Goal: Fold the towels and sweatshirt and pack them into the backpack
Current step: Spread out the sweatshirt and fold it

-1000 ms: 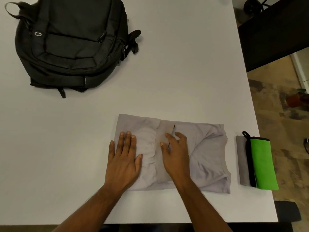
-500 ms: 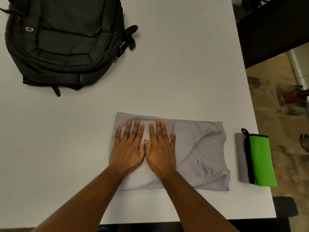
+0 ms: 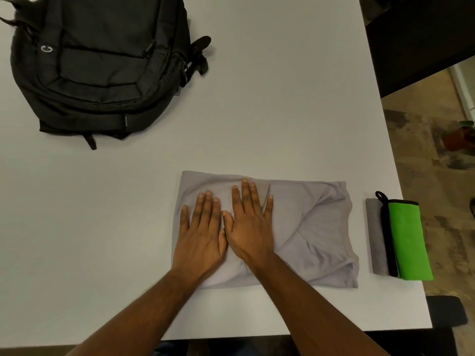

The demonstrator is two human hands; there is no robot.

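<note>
A light grey sweatshirt (image 3: 313,227) lies folded into a rectangle near the front of the white table (image 3: 270,111). My left hand (image 3: 201,228) and my right hand (image 3: 248,222) press flat on its left half, side by side, fingers straight and thumbs touching. To the right of the sweatshirt lies a folded grey towel (image 3: 375,237), with a folded green towel (image 3: 407,240) edged in black on top of it. A black backpack (image 3: 97,65) lies zipped at the far left of the table.
The table's right edge runs just past the towels, with patterned floor (image 3: 437,155) beyond. A dark piece of furniture (image 3: 421,34) stands at the far right. A black chair part (image 3: 446,314) shows below the table's front right corner.
One second ago my hands lay apart on the sweatshirt with a strip of cloth between them. They have come together on its left half and now press it flat.
</note>
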